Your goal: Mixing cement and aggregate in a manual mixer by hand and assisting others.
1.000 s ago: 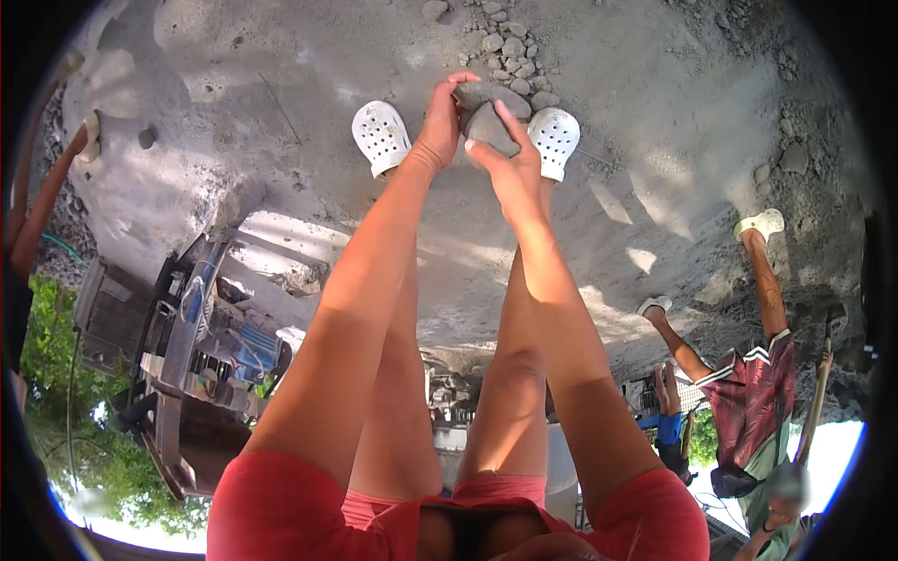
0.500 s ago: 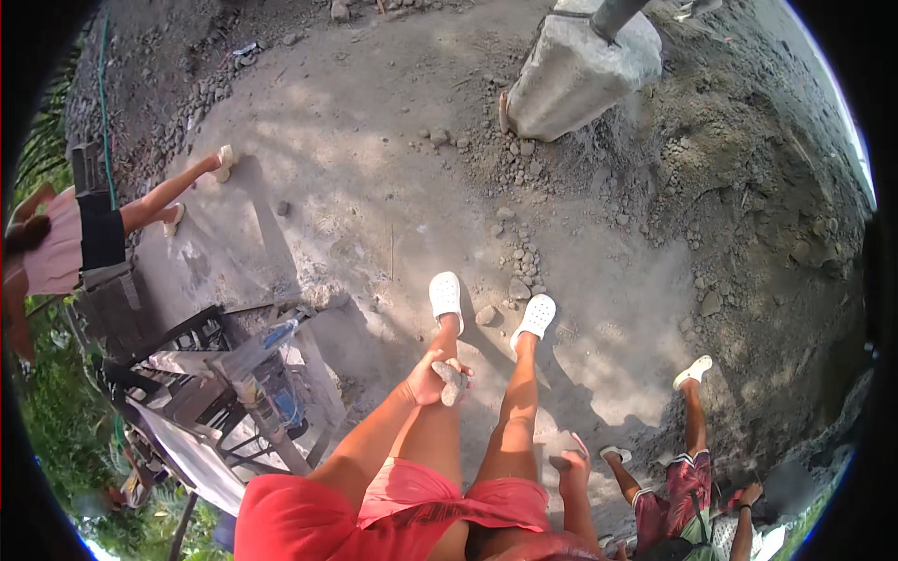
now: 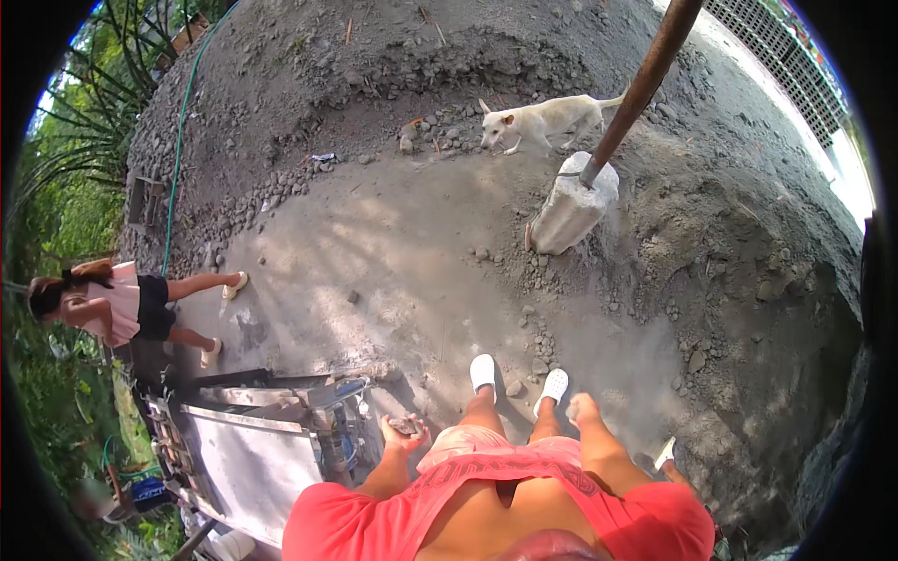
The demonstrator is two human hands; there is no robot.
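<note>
Stone (image 3: 405, 425): a small grey-brown lump lying in my left hand (image 3: 402, 435), just off my left hip; I carry it palm-up so it rests in the cupped fingers rather than being pinched.
Left hand: curled loosely around the stone from below, held out over the edge of the metal machine (image 3: 262, 439), near it but not touching as far as I can tell.
Right hand (image 3: 582, 409): closed into a loose fist beside my right thigh; whether anything sits inside it, I cannot tell.
White shoes (image 3: 483, 371): planted side by side on the packed dirt ground (image 3: 393, 271), with loose pebbles (image 3: 524, 374) between and just ahead of them.
Concrete block (image 3: 572, 208): further out, leaning, with a rusty pole (image 3: 645, 79) set in it, presumably as a footing.
White dog (image 3: 538, 122): beyond the block, standing on the gravel slope.
Person in pink top (image 3: 117, 304): well to my left, striding away beside a green hose (image 3: 178, 140).
</note>
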